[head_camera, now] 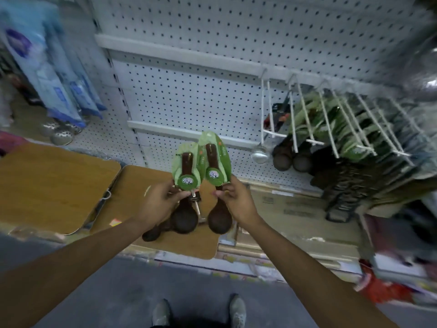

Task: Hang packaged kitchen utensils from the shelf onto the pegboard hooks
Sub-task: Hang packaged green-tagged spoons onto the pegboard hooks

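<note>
**Spoons in hand, hooks to the right**

Head view, items:

- Left hand: fingers curled round the neck of a dark wooden spoon, just under its green card. More dark bowls bunch below this hand, so it seems to hold several; the count cannot be told.
- Right hand: pinches a second spoon at the neck, thumb and fingertips closed on it, bowl hanging down beside the wrist.
- Green cards: wrapped over both handles, tops pointing up toward the pegboard. The two spoons sit side by side, cards touching or nearly so, above the shelf.
- Hooks: white wire prongs on the rail, to the right and well apart from the hands. Green-carded stock already hangs there, with a metal ladle on the leftmost prong.
- Wooden boards: lying flat on the shelf, left of the hands.

Handling, judged: spoons stiff and light, little risk if knocked. Cards thin and soft, likely to crease or tear at the hang hole if pulled. Best hold is where the hands are now, on the wood below the card, leaving the top free to thread onto a prong. Hang holes are too blurred to make out
</note>
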Demonstrator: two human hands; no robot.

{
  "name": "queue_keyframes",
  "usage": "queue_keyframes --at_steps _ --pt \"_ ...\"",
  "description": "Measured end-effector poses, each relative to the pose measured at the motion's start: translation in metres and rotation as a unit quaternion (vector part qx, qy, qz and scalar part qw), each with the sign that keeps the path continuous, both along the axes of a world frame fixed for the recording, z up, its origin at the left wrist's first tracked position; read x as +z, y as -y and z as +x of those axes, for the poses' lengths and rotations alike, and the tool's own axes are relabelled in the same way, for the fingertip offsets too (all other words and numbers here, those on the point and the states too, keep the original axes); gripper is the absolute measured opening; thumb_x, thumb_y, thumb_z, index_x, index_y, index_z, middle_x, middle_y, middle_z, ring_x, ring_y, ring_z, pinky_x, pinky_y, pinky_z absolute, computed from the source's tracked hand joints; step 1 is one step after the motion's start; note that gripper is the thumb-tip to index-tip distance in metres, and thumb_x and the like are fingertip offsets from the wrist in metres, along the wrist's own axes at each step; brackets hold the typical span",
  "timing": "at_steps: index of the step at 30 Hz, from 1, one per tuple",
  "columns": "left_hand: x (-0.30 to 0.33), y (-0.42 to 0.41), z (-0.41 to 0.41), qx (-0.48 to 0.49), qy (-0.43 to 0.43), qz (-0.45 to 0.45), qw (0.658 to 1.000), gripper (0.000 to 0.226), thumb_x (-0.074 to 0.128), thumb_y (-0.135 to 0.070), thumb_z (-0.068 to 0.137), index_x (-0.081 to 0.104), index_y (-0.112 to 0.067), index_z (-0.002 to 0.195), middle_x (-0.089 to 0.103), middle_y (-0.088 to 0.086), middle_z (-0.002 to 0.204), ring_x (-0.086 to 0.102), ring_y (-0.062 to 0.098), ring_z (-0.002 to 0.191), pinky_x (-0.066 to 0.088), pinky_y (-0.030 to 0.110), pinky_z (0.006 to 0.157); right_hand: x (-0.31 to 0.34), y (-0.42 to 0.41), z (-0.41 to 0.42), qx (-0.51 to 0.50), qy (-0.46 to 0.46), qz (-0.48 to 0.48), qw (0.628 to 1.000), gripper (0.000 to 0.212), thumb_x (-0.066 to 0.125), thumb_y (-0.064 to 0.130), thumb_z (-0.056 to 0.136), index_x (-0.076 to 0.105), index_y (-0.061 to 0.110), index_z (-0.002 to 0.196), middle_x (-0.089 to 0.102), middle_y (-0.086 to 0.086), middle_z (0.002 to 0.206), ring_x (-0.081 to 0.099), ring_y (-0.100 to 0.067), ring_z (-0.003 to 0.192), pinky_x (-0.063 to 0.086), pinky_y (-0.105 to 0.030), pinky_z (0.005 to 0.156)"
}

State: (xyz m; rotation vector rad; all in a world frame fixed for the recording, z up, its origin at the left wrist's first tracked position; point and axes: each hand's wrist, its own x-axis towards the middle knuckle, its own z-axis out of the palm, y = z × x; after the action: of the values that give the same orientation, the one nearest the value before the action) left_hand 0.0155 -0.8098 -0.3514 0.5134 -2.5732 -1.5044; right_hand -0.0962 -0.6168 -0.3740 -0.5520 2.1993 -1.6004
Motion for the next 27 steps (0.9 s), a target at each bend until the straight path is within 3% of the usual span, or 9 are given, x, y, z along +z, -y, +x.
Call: queue_keyframes --at_steps 3,8,12,14,16,20,24,27 --pt "0.014 -0.024 -0.003 -0.045 0.006 -0.006 0.999 0.019 0.074 -0.037 0.088 0.071 -0.028 0.105 0.076 -0.012 0.099 0.07 0.004 0.093 0.056 0.042 0.089 0.022 -0.038 0.012 -0.024 0.0 -0.021 0.999 0.04 0.066 -0.001 0.088 0.058 0.028 0.114 0.072 0.006 0.099 0.07 -0.013 0.095 0.054 -0.027 0.089" --pt "0.045 -0.075 -0.018 -0.104 -0.012 -0.003 0.995 0.022 0.078 -0.03 0.085 0.072 -0.024 0.106 0.077 -0.01 0.097 0.072 0.01 0.086 0.058 0.044 0.085 0.054 -0.095 0.023 -0.067 -0.012 -0.052 0.996 0.025 0.067 0.003 0.089 0.064 0.016 0.11 0.074 0.003 0.094 0.071 -0.011 0.089 0.053 -0.022 0.084" --pt "0.067 -0.113 -0.031 -0.139 -0.035 -0.026 0.989 0.021 0.08 -0.033 0.081 0.073 -0.027 0.1 0.076 -0.014 0.09 0.07 0.004 0.078 0.059 0.036 0.076 0.076 -0.13 0.03 -0.109 -0.003 -0.068 0.992 0.035 0.064 -0.005 0.088 0.06 0.023 0.108 0.071 0.005 0.098 0.07 -0.018 0.091 0.053 -0.03 0.088" --pt "0.08 -0.131 -0.033 -0.151 -0.04 -0.03 0.987 0.017 0.08 -0.034 0.081 0.07 -0.033 0.095 0.074 -0.019 0.088 0.069 0.001 0.078 0.056 0.027 0.07 0.083 -0.145 0.029 -0.123 0.001 -0.073 0.99 0.042 0.062 -0.01 0.087 0.057 0.027 0.107 0.069 0.005 0.1 0.069 -0.011 0.089 0.053 -0.03 0.087" --pt "0.087 -0.147 -0.035 -0.167 -0.047 -0.031 0.984 0.017 0.08 -0.032 0.083 0.07 -0.034 0.097 0.075 -0.017 0.092 0.07 0.004 0.08 0.058 0.029 0.074 0.089 -0.16 0.027 -0.129 0.005 -0.088 0.988 0.048 0.06 -0.014 0.086 0.055 0.026 0.112 0.068 0.007 0.102 0.069 -0.004 0.089 0.054 -0.026 0.085" --pt "0.088 -0.171 -0.042 -0.16 -0.045 -0.024 0.986 0.019 0.08 -0.03 0.083 0.073 -0.031 0.1 0.077 -0.012 0.097 0.072 0.011 0.082 0.061 0.041 0.078 0.088 -0.189 0.014 -0.139 0.019 -0.13 0.982 0.051 0.062 -0.014 0.085 0.052 0.009 0.129 0.067 0.002 0.1 0.069 -0.006 0.088 0.058 -0.028 0.085" --pt "0.081 -0.195 -0.047 -0.127 -0.043 -0.029 0.991 0.02 0.078 -0.033 0.084 0.073 -0.03 0.103 0.076 -0.015 0.097 0.071 0.007 0.079 0.059 0.034 0.075 0.08 -0.216 0.004 -0.128 0.042 -0.148 0.98 0.049 0.064 -0.012 0.085 0.052 0.008 0.128 0.068 0.001 0.105 0.068 -0.014 0.096 0.056 -0.023 0.081" --pt "0.072 -0.21 -0.049 -0.113 -0.039 -0.025 0.993 0.022 0.078 -0.033 0.084 0.072 -0.028 0.105 0.076 -0.017 0.096 0.07 0.004 0.079 0.057 0.027 0.073 0.072 -0.237 -0.005 -0.115 0.047 -0.14 0.982 0.046 0.066 -0.011 0.084 0.055 0.01 0.123 0.069 0.005 0.105 0.069 -0.001 0.091 0.054 -0.019 0.079"
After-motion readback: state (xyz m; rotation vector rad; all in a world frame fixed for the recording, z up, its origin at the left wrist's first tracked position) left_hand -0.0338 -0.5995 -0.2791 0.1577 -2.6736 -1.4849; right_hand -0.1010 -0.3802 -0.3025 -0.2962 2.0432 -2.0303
